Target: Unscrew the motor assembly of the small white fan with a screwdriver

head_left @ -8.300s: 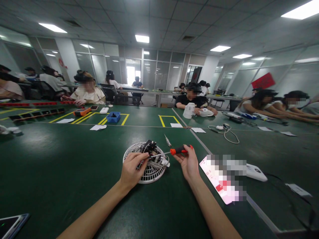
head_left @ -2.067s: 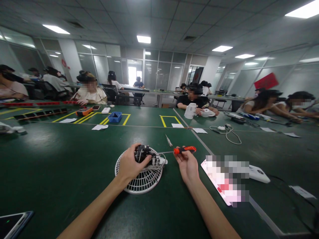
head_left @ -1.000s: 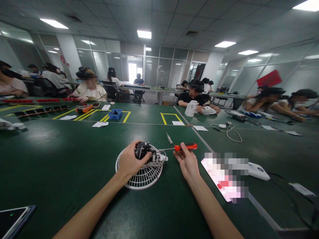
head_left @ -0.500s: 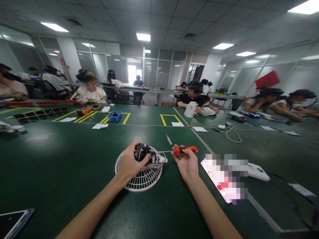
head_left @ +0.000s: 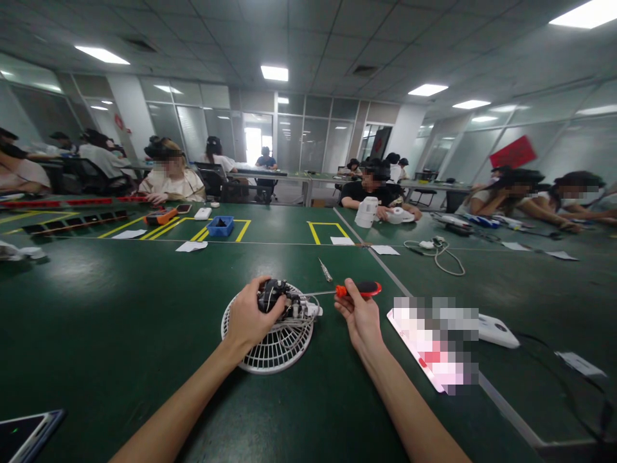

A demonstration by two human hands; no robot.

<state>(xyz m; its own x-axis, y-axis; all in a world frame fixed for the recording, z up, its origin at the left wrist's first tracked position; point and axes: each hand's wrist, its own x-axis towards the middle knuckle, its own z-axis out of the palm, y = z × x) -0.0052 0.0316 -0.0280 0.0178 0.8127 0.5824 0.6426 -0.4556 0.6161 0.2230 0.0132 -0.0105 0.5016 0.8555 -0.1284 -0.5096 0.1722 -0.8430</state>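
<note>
A round white fan grille (head_left: 274, 360) lies on the green table in front of me, with a black motor assembly (head_left: 270, 294) and loose white wires on top of it. My left hand (head_left: 253, 312) is closed around the motor's left side, thumb toward me. In my right hand (head_left: 360, 315) is a red and black screwdriver (head_left: 366, 289), held by the handle between thumb and fingers. Its shaft points left and reaches the motor assembly; the exact contact of the tip is too small to make out. Beyond my right hand lies a small clear-handled screwdriver (head_left: 325, 271).
A phone with a lit pink screen (head_left: 419, 354) and a white device (head_left: 499, 331) lie to my right. A blue bin (head_left: 220, 226) and paper slips (head_left: 191, 246) are farther off. Another device (head_left: 29, 434) is at the lower left. Across the table a person (head_left: 373, 193) handles white parts.
The fingers of my right hand have shifted on the screwdriver handle, with the thumb now raised over it, and the handle looks turned. My left hand keeps its hold on the motor.
</note>
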